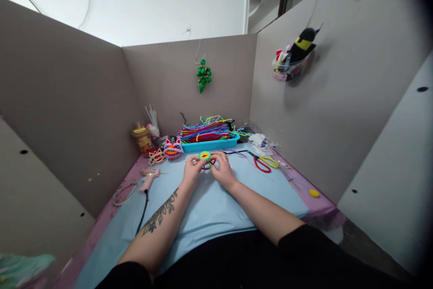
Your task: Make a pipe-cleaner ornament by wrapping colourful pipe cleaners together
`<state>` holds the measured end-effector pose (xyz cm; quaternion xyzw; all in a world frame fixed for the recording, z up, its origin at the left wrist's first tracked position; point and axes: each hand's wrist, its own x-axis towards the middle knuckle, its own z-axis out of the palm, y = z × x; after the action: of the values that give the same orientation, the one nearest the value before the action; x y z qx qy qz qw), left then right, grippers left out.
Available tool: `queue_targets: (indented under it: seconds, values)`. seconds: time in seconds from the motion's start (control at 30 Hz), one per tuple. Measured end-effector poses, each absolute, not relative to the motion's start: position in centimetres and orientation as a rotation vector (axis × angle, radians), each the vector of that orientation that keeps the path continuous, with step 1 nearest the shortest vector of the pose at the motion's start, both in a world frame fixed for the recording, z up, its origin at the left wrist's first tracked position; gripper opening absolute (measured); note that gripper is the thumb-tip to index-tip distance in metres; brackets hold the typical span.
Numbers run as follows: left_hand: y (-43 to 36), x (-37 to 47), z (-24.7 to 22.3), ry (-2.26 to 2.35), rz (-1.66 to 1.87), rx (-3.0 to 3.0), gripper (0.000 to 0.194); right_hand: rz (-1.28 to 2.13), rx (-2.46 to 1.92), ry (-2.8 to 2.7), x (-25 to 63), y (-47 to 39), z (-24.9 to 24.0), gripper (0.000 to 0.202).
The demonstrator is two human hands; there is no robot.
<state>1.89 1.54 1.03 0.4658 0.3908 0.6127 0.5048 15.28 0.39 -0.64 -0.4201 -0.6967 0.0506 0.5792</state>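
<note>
Both hands meet over the middle of the table around a small round pipe-cleaner piece (pixel 204 156) with a green rim, yellow ring and red centre. My left hand (pixel 192 170) pinches its left side, fingers closed. My right hand (pixel 221 170) is closed at its right edge, where red and green pipe-cleaner loops (pixel 209 164) hang below the disc. Part of the piece is hidden by the fingers. To the right of my right hand lie scissors (pixel 262 161) with one red and one yellow handle. A pink glue gun (pixel 149 178) rests to the left.
Behind the hands, a blue basket (pixel 209 145) holds many coloured pipe cleaners. Two animal-face crafts (pixel 172 148), a cup (pixel 141 140) and white sticks stand at back left. Grey partitions (pixel 189 81) enclose the table. A yellow round piece (pixel 314 193) lies at right.
</note>
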Motion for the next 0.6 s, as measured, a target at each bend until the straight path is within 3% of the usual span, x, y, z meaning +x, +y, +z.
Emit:
queue_targets:
  seconds: [0.6]
  values:
    - [0.96, 2.24, 1.16, 0.856, 1.430, 1.240, 0.041, 0.096, -1.047, -1.546, 15.51, 0.38, -0.59, 0.008]
